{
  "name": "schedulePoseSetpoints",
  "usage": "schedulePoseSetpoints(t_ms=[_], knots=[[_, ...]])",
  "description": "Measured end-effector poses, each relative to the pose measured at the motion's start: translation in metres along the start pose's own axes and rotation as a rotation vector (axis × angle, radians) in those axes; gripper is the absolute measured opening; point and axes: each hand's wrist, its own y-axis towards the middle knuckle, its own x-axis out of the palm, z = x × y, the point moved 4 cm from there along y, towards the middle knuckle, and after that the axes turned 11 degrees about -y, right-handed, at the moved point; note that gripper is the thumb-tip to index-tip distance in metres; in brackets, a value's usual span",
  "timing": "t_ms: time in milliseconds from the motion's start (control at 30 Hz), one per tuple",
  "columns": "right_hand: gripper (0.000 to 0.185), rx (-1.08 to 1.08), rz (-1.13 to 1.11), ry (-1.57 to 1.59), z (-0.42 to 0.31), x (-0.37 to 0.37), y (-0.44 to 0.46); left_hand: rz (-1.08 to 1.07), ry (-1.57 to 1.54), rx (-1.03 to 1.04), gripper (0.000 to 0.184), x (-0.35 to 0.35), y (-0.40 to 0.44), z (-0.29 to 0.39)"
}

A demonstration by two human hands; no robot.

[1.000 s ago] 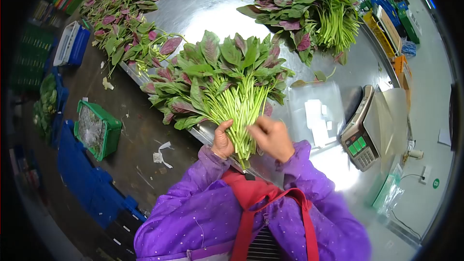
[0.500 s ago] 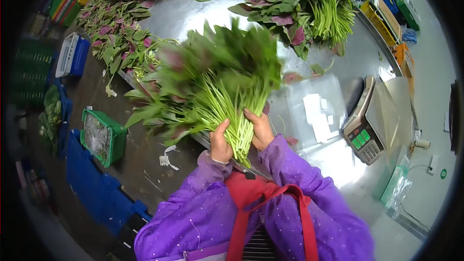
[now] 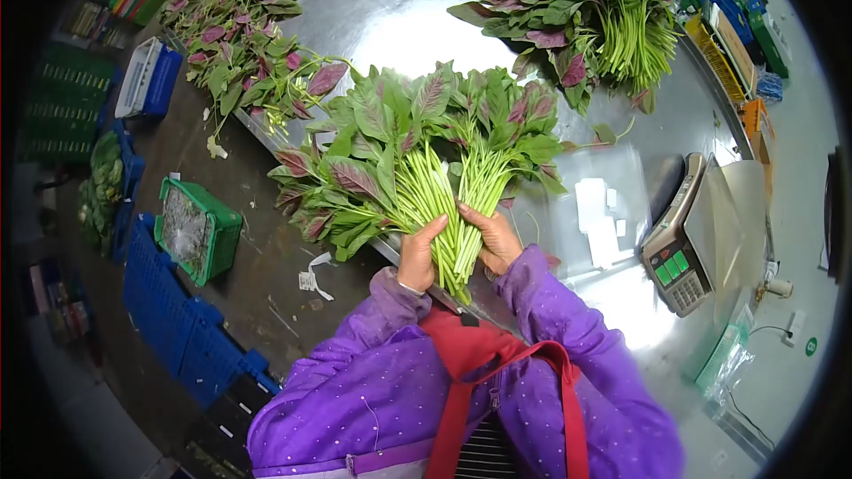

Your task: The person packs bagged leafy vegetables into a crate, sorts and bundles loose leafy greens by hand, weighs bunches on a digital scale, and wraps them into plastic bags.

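A large bunch of amaranth (image 3: 435, 173), with green and purple leaves and pale green stems, fans out in front of me. My left hand (image 3: 419, 255) is wrapped round the stems on the left side, thumb on top. On the right side, my right hand (image 3: 493, 239) grips the stems, its thumb pressed on them. The cut stem ends point down towards my red apron (image 3: 457, 341). A small gap shows between the left and right halves of the leaves. The fingers under the stems are hidden.
Another amaranth pile (image 3: 595, 27) lies at the back of the metal table (image 3: 399, 31); loose leaves (image 3: 240, 58) cover its left edge. To the right are a clear plastic sheet (image 3: 564, 204) with white labels and a scale (image 3: 679, 266). A green bin (image 3: 209, 226) stands on the floor.
The bunch, blurred by shaking before, is now steady and lower, its leaves spread to both sides. Both hands keep their grip on the stems. The view has shifted slightly.
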Motion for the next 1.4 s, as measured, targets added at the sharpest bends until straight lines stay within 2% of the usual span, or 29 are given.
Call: schedulePoseSetpoints(t_ms=[100, 233, 267, 400, 533, 667, 767, 800, 900, 967, 1000, 1067, 1133, 1167, 1200, 1233, 1267, 1300, 1400], knots=[[0.035, -0.016, -0.052, -0.048, -0.004, 0.013, -0.011, -0.042, 0.22, 0.108, 0.029, 0.013, -0.01, 0.012], [0.037, 0.015, -0.151, -0.129, -0.013, 0.031, -0.051, -0.07, 0.185, 0.12, 0.03, 0.029, -0.049, 0.018], [0.038, 0.044, -0.149, -0.161, -0.01, 0.03, -0.065, -0.089, 0.237, 0.117, 0.035, 0.017, -0.059, 0.014], [0.038, 0.141, -0.223, -0.188, 0.031, 0.016, -0.091, 0.027, -0.027, -0.216, 0.047, -0.019, -0.085, -0.009], [0.038, 0.247, -0.239, -0.078, 0.024, 0.023, -0.095, -0.24, 0.185, -0.356, 0.054, -0.023, -0.065, 0.001], [0.041, 0.203, -0.295, -0.204, 0.025, 0.021, -0.094, -0.301, 0.087, -0.498, 0.055, -0.021, -0.061, 0.0], [0.045, 0.15, -0.383, -0.252, 0.016, 0.028, -0.102, -0.404, 0.254, -0.436, 0.055, -0.007, -0.067, 0.008], [0.046, 0.158, -0.422, -0.251, 0.013, 0.03, -0.105, -0.397, 0.351, -0.398, 0.041, -0.002, -0.069, 0.01], [0.05, 0.247, -0.561, -0.19, 0.013, 0.03, -0.107, -0.46, 0.651, -0.422, 0.038, 0.005, -0.07, 0.02], [0.049, 0.251, -0.638, -0.15, 0.01, 0.035, -0.108, -0.524, 0.664, -0.448, 0.043, 0.018, -0.066, 0.025], [0.046, 0.252, -0.611, -0.187, 0.007, 0.038, -0.107, -0.54, 0.67, -0.441, 0.043, 0.022, -0.064, 0.026], [0.044, 0.19, -0.567, -0.304, 0.005, 0.034, -0.101, -0.652, 0.684, -0.255, 0.042, 0.04, -0.061, 0.032], [0.043, 0.148, -0.514, -0.353, 0.006, 0.031, -0.093, -0.528, 0.87, -0.433, 0.042, 0.039, -0.05, 0.034], [0.043, 0.058, -0.472, -0.399, 0.002, 0.032, -0.09, -0.461, 0.961, -0.524, 0.042, 0.035, -0.048, 0.034], [0.044, -0.032, -0.428, -0.443, -0.004, 0.031, -0.087, -0.654, 0.835, -0.197, 0.04, 0.049, -0.045, 0.034], [0.044, -0.122, -0.382, -0.486, -0.009, 0.031, -0.084, -0.674, 0.835, -0.188, 0.04, 0.05, -0.044, 0.033], [0.047, -0.066, -0.381, -0.483, -0.013, 0.03, -0.086, -0.694, 0.836, -0.178, 0.04, 0.054, -0.041, 0.035], [0.047, -0.097, -0.364, -0.471, -0.02, 0.03, -0.085, -0.717, 0.837, -0.168, 0.039, 0.06, -0.04, 0.036], [0.048, -0.192, -0.286, -0.459, -0.034, 0.03, -0.081, -0.555, 0.666, -0.094, 0.035, 0.064, -0.039, 0.031]])
